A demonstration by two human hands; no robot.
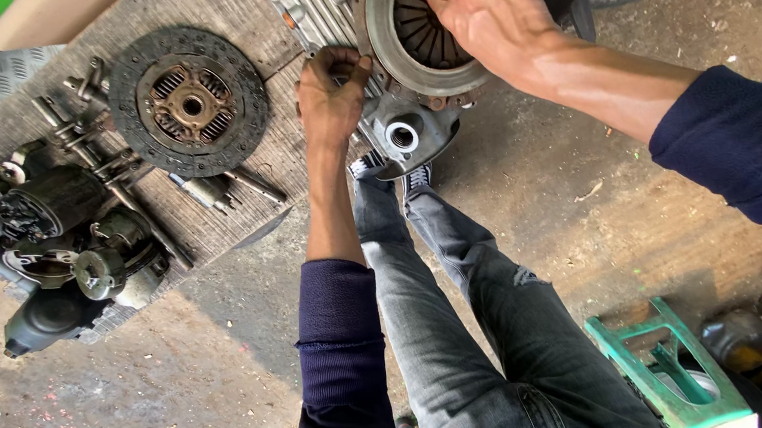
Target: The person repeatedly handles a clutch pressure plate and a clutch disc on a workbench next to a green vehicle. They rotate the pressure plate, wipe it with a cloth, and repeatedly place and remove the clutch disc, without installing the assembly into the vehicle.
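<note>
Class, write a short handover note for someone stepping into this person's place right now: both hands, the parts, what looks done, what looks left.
Right hand: spread flat on the round pressure plate, pressing it against the engine.
Left hand: fingers closed at the plate's left rim; whether they grip anything is hidden.
Clutch disc: lying loose on the board, with bolts and rods beside it.
Done: plate is in position.
Left: it seems held only by hand, so fastening probably remains.

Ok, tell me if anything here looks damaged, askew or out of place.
Rust rings the rim of the round clutch cover that the right hand presses flat and the left hand touches at its edge. The jeans are ripped at one knee. The clutch disc and greasy parts lie loose on a board on dirt.
</note>
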